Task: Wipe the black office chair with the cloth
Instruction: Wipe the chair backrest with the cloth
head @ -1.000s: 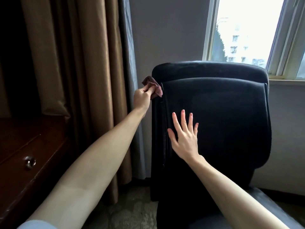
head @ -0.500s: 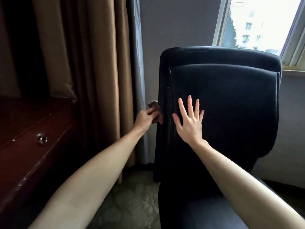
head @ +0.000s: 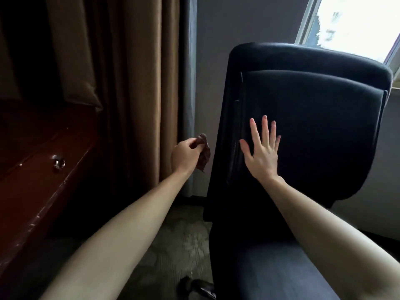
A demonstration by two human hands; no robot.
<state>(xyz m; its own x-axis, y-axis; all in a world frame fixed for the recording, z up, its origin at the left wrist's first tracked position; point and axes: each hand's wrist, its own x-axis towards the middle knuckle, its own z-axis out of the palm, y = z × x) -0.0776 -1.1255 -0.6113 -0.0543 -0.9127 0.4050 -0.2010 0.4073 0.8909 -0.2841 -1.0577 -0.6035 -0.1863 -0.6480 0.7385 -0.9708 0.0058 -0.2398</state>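
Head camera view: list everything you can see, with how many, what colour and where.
office chair: one, black, centre right.
cloth: one, reddish-brown, just left of the chair's edge.
curtain: one, brown, left of the chair.
wooden cabinet: one, dark red-brown, far left.
knob: one, silver, on the cabinet front.
window: one, bright, top right.
carpet: one, greyish, below.
left hand: grips the cloth.
right hand: spread flat on the chair.
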